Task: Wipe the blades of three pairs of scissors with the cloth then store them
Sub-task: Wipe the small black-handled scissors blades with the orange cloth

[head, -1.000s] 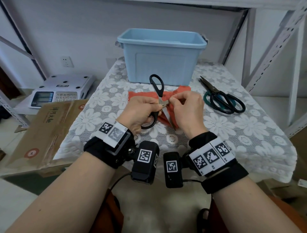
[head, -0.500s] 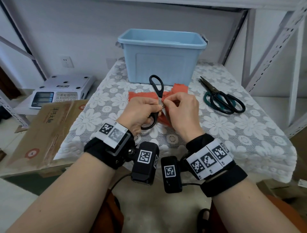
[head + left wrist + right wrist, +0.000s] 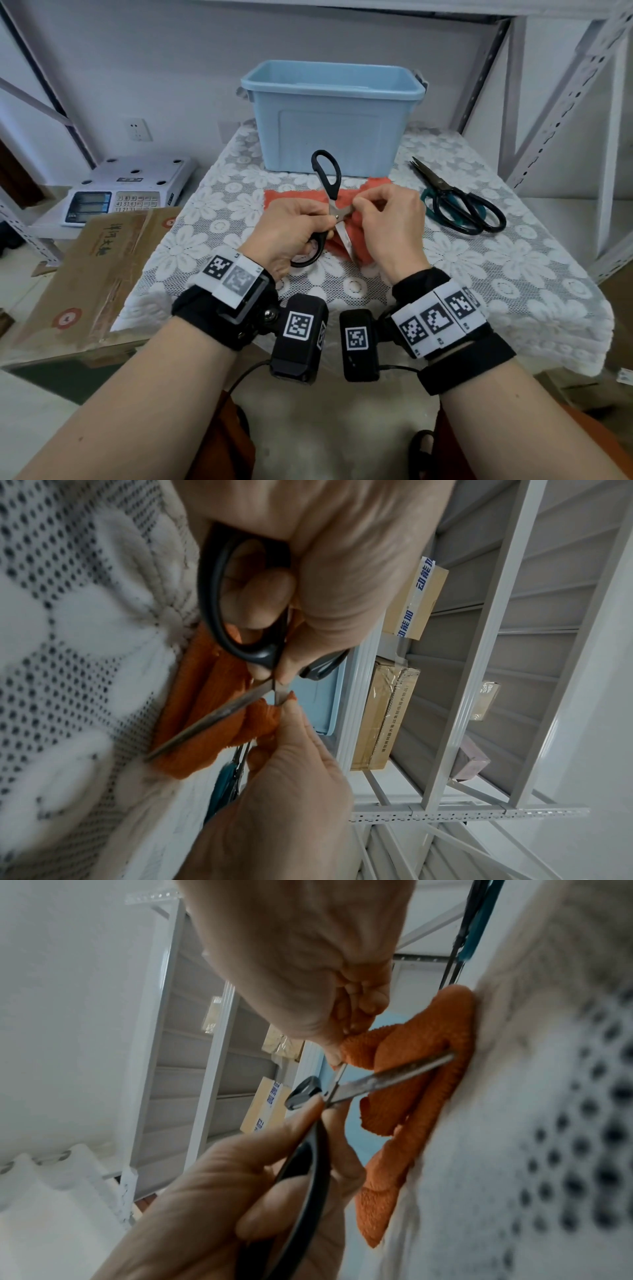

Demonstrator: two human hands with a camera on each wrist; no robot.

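Black-handled scissors (image 3: 337,216) stand spread open over the lace-covered table. My left hand (image 3: 291,228) grips their lower handle loop (image 3: 219,620), with fingers through it. My right hand (image 3: 394,226) pinches a fold of the orange cloth (image 3: 293,200) round the upper blade, close to the pivot. The other blade (image 3: 212,718) points down onto the bunched cloth (image 3: 428,1042). More scissors (image 3: 459,209), with teal and black handles overlapping, lie on the table to the right. A light blue bin (image 3: 330,130) stands open at the back; its inside is hidden.
A white weighing scale (image 3: 126,192) and a cardboard box (image 3: 102,263) sit left of the table. Grey shelf uprights (image 3: 555,120) rise at the right. The lace tablecloth (image 3: 513,274) hangs over the front and right edges.
My right hand slid the cloth in toward the scissors' pivot, then back out a little along the blade. The left hand kept the scissors still.
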